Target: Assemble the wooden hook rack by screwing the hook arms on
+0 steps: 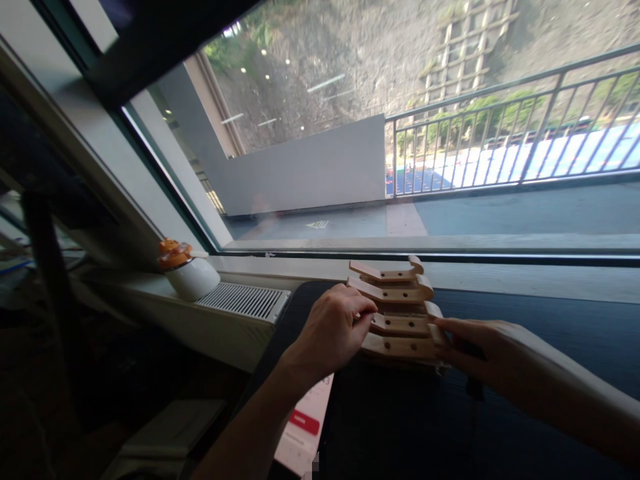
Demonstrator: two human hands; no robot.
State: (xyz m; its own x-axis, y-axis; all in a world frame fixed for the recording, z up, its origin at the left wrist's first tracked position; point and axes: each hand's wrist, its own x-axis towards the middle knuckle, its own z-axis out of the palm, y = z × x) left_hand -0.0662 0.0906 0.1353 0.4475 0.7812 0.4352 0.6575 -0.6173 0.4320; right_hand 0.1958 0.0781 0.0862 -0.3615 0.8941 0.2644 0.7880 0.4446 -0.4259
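Note:
Several pale wooden hook-shaped pieces (400,325) lie side by side on a dark tabletop, each with dark holes in its flat middle and a curled right end. Over their left ends is my left hand (336,327), with thumb and forefinger pinched together close to a hole in one of the nearer pieces. Anything between those fingertips is too small to make out. My right hand (483,347) grips the right ends of the nearer pieces from the side. A dark shape shows beneath its fingers, its kind unclear. What lies under the wooden pieces is mostly hidden.
A phone (305,427) with a lit screen lies partly under my left forearm. Beyond the dark tabletop (400,420) runs a sill and a large window. At left, a white rounded object with an orange figure (193,273) stands by a vent grille (245,301).

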